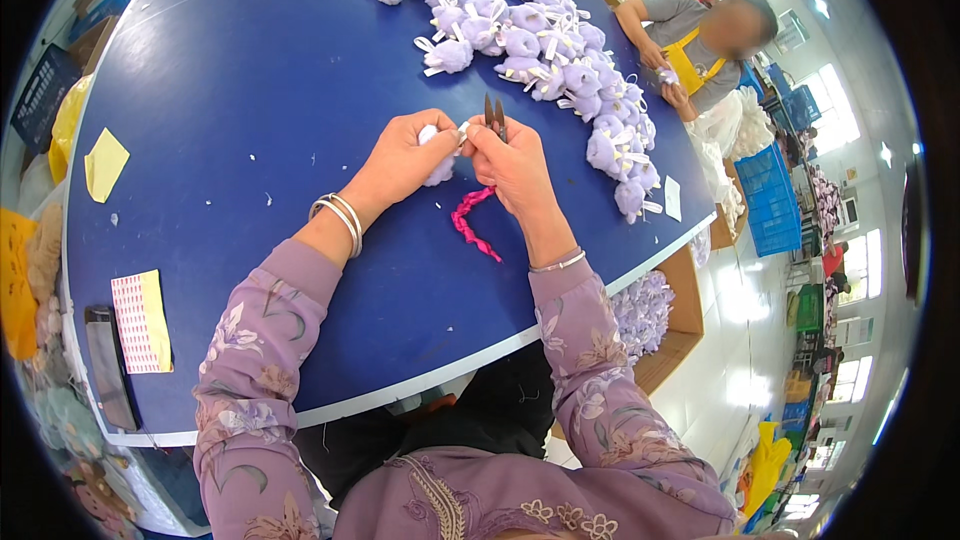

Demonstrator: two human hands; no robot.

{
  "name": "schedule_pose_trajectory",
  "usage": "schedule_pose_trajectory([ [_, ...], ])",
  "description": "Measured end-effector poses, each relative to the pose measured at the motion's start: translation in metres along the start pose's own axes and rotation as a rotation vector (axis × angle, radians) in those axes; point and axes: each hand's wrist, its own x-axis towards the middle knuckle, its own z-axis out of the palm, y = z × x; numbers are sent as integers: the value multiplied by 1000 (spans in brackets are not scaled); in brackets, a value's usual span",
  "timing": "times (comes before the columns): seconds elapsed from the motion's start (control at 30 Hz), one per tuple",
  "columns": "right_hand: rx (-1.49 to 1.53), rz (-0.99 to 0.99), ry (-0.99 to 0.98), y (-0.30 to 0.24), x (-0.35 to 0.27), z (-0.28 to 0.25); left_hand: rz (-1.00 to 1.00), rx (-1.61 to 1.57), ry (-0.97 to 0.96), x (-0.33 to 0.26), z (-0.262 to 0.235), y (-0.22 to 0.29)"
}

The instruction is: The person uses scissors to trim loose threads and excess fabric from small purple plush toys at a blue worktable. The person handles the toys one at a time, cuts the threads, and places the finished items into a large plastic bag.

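Left hand [405, 155] fingers are clamped on a pale lilac plush piece [436, 166] held just above the tabletop [250, 90]; right hand [515, 165] grips small snips [495, 116], apparently beside its white tag.

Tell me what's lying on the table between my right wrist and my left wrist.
In the head view, a twisted pink cord lies on the blue table between the right hand and left hand, nearer the right wrist.
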Motion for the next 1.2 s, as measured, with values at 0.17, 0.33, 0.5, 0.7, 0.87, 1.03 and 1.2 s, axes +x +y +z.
schedule_pose_trajectory([
  [0.17,40,9,-35,0,1,-4,-12,-19,-11,-3,1,8],
  [0.33,72,8,-50,0,2,-4,-7,-18,-13,-1,1,5],
  [0.5,4,17,-30,-1,1,-2,-10,18,-1,-1,1,5],
  [0.7,-266,-101,81,10,-12,-15,-12,-162,105,7,1,5],
  [0.87,-985,-373,-94,22,-97,12,79,-138,202,38,-11,-2],
  [1.03,-1412,-137,-231,4,-119,42,92,-188,201,59,-19,-8],
  [1.2,-1465,-19,-210,-1,-107,54,87,-122,198,58,-18,-8],
])
